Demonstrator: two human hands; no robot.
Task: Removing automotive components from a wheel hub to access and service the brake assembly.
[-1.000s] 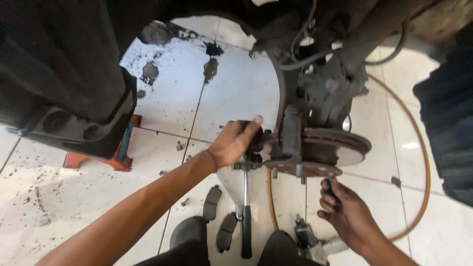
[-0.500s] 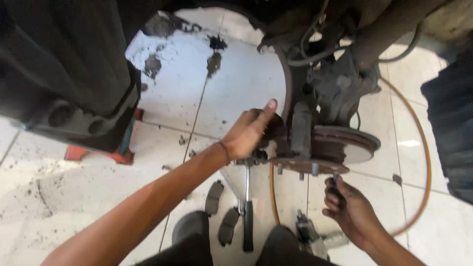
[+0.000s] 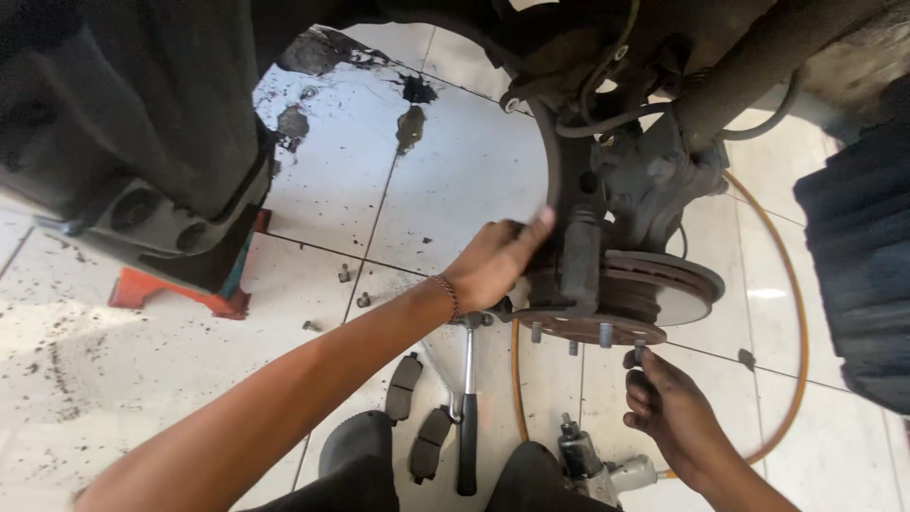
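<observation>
L hand (image 3: 493, 261) mid-frame, fingers curled round caliper (image 3: 578, 265) on disc (image 3: 654, 294), gripping it. R hand (image 3: 668, 408) lower right, fingertips pinching a stud (image 3: 640, 353) under hub. Best keep caliper square, support its wt.

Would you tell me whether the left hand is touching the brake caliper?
Touching. The head view shows the left hand pressed against the brake caliper, its fingers wrapping the caliper's edge with no gap visible.

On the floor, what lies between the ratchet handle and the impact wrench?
Head view: an orange air hose runs between the ratchet handle and the impact wrench.
</observation>
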